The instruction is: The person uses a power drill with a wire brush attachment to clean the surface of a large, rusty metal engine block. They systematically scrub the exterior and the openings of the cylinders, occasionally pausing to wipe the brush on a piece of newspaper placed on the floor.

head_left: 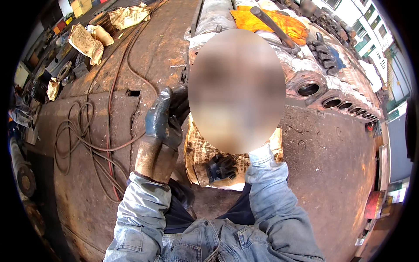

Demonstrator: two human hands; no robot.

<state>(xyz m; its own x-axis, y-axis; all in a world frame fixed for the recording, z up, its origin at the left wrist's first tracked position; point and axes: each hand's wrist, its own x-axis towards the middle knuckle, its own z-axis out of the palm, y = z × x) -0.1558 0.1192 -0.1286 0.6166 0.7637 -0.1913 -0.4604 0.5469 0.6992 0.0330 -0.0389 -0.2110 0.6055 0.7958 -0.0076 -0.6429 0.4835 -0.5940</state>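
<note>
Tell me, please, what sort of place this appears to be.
Probably a metalworking or repair yard: there is a row of heavy metal cylinders with round open ends, coiled hoses and a rust-stained floor.

Black-and-blue left glove (158, 118) with brown cuff (153, 160), pale-blue sleeves (142, 205), dark-printed tan paper (197, 149), orange cloth (247, 22), rust-brown floor (323, 161)

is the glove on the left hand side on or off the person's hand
On: the dark glove covers the left hand, and its brown cuff meets the denim sleeve.
</note>
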